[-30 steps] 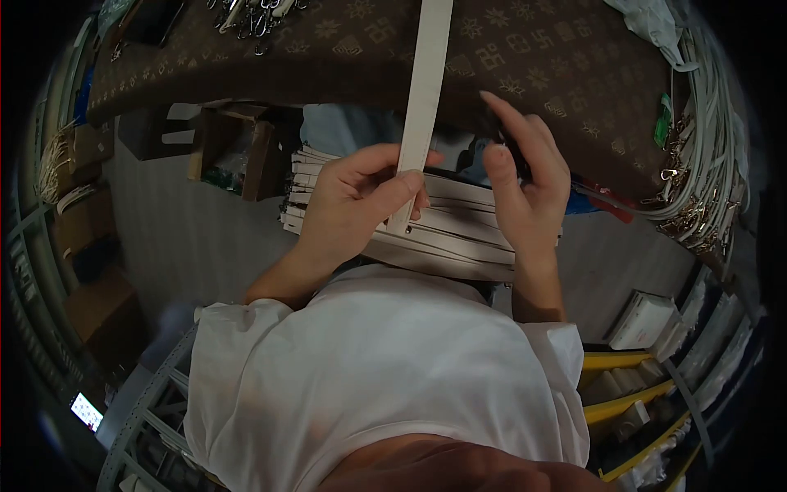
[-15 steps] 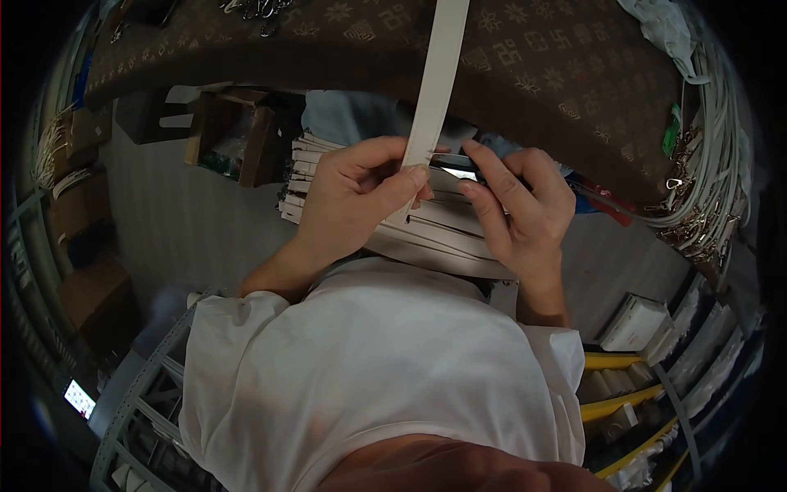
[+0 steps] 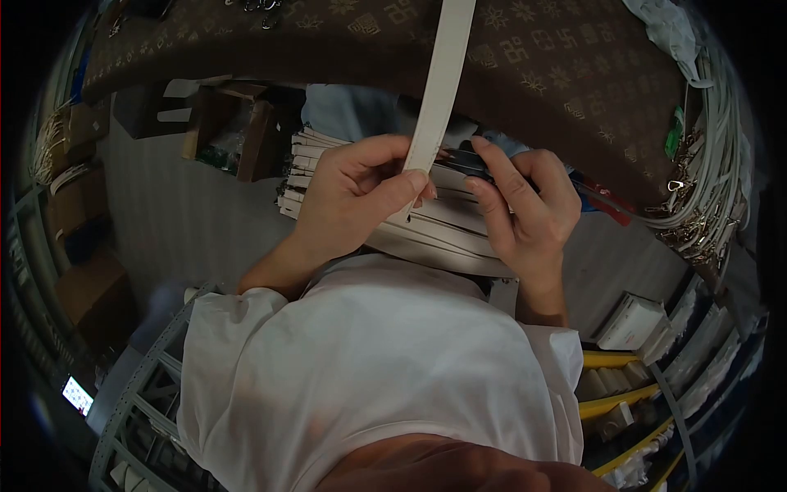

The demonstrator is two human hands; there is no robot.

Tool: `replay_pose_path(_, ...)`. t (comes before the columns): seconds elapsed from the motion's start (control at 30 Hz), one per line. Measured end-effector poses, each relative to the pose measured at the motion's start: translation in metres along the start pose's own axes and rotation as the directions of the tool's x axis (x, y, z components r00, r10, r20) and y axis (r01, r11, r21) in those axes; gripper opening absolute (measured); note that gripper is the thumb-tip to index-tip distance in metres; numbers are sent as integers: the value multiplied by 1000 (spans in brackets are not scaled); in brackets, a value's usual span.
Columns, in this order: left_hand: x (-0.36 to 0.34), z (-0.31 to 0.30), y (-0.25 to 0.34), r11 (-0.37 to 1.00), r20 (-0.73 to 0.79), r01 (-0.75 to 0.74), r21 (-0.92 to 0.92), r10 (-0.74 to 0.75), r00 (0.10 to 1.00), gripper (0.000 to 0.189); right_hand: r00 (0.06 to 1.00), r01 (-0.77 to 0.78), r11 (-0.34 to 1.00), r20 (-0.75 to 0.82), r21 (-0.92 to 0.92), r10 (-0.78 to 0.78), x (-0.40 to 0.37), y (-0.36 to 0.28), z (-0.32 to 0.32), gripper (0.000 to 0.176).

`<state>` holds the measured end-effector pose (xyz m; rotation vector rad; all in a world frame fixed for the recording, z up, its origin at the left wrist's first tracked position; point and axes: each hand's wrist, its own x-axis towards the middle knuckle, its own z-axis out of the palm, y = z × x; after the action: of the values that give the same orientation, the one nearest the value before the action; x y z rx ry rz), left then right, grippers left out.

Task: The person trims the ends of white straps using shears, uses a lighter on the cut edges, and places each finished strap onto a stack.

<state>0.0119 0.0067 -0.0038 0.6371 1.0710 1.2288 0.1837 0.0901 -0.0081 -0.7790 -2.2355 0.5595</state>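
My left hand (image 3: 357,197) pinches the near end of a long white strap (image 3: 441,78) that runs up across the brown patterned table (image 3: 541,66). My right hand (image 3: 525,205) holds a small dark metal tool (image 3: 464,161) whose tip points at the strap's end next to my left thumb. Both hands hover over a stack of white straps (image 3: 443,234) lying on my lap, just above my white shirt.
Bundles of white cords with metal clasps (image 3: 705,164) hang at the right. Metal hooks (image 3: 262,6) lie at the table's top edge. Cardboard boxes (image 3: 90,287) stand at the left, a wooden box (image 3: 238,139) under the table, yellow shelving (image 3: 623,402) at lower right.
My right hand, open and raised a second ago, has come down, closed on the dark tool and brought it to the strap's end. My left hand kept its grip.
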Motion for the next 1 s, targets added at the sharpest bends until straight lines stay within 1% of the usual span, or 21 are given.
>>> replay_pose_path(0.13,1,0,2,1000,17,9,18,-9,1000,25,999,47,999,29,-12,-46,-2,-1,0,34)
replay_pose_path(0.33,1,1,4,1000,16,18,21,-19,1000,24,996,54,997,80,-53,-50,-2,-4,-2,32)
replay_pose_path(0.57,0,3,7,999,-12,18,43,-17,1000,24,997,47,996,71,-73,-42,-3,-5,-1,34)
replay_pose_path(0.63,1,2,7,998,-16,45,38,-45,999,24,996,68,990,62,-125,-61,-4,-6,0,35)
replay_pose_path(0.73,1,0,6,998,-2,38,44,-38,999,24,996,92,982,35,-166,-88,-4,-7,1,34)
replay_pose_path(0.87,1,1,6,998,-13,32,46,-31,999,24,994,107,983,30,-149,-104,-5,-4,3,32)
replay_pose_path(0.93,0,3,7,999,-14,39,33,-39,999,24,996,-63,998,-69,-12,62,-5,0,6,33)
replay_pose_path(0.97,0,3,8,999,-15,38,33,-37,999,24,996,-61,998,-69,-12,60,-4,0,5,33)
replay_pose_path(1.0,0,3,8,999,-14,43,26,-43,999,25,991,-115,993,-66,16,116,-2,-1,3,32)
